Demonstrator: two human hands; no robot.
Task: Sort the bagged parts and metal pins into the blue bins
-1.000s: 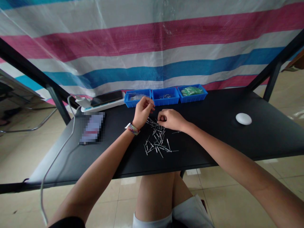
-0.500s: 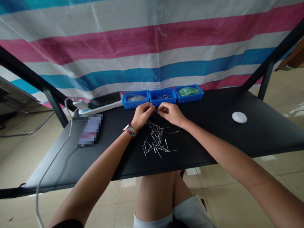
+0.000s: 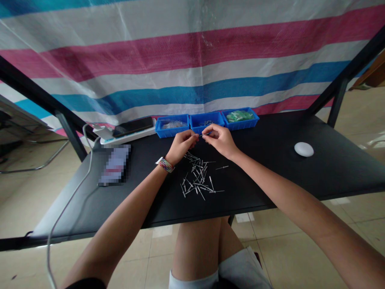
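Note:
My left hand, with a woven band at its wrist, is closed in a pinch. Opposite it, my right hand also pinches with thumb and forefinger. A thin metal blind rivet spans the small gap between the fingertips, held at both ends just above the table. Below the hands lies a loose pile of silvery blind rivets, pointing in many directions. One single rivet lies apart, to the right of the pile. The fingers hide the ends of the held rivet.
Behind my hands stand three blue bins: the left bin with clear plastic bits, the middle bin with rivets, the right bin with green packets. A power strip, a blurred phone and a white mouse flank them.
My right hand has risen slightly, and its fingers have shifted on the rivet, which shows more clearly between the hands. My left hand has barely moved. The pile looks the same.

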